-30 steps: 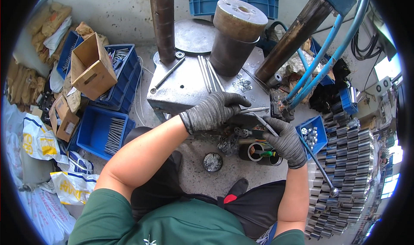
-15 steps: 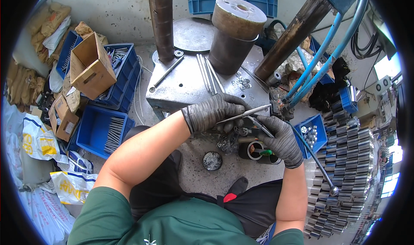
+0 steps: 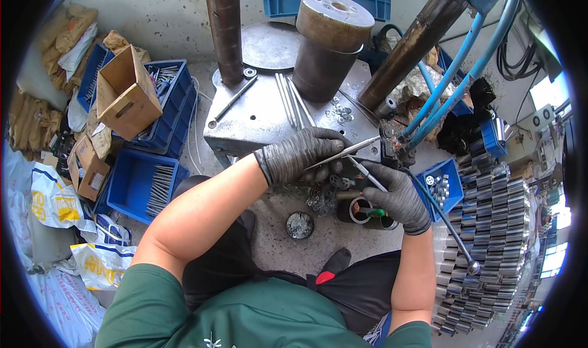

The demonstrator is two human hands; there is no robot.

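My left hand (image 3: 297, 155), in a dark grey glove, is closed around a slim metal rod (image 3: 362, 146). The rod slants up to the right, its far end free in front of the steel block (image 3: 245, 130). Gloved as well, my right hand (image 3: 399, 200) grips a slim silver tool with a bent tip (image 3: 369, 175). That tip is close beneath the rod; whether they touch, I cannot tell. Several loose rods (image 3: 285, 102) lie on the block behind my left hand, and small metal rings (image 3: 340, 111) lie to their right.
A thick steel cylinder (image 3: 324, 72) stands on the block between two dark columns. Blue bins (image 3: 138, 185) with rods are at left. At right are a blue bin of metal parts (image 3: 450, 192), a ball-ended lever (image 3: 453, 234) and stacked metal tubes (image 3: 484, 244). A round tin (image 3: 300, 225) sits on the floor.
The rod's free end has swung slightly up and left. The tool in my right hand has shifted a little left and up, its bent tip now showing. Both hands keep their hold.
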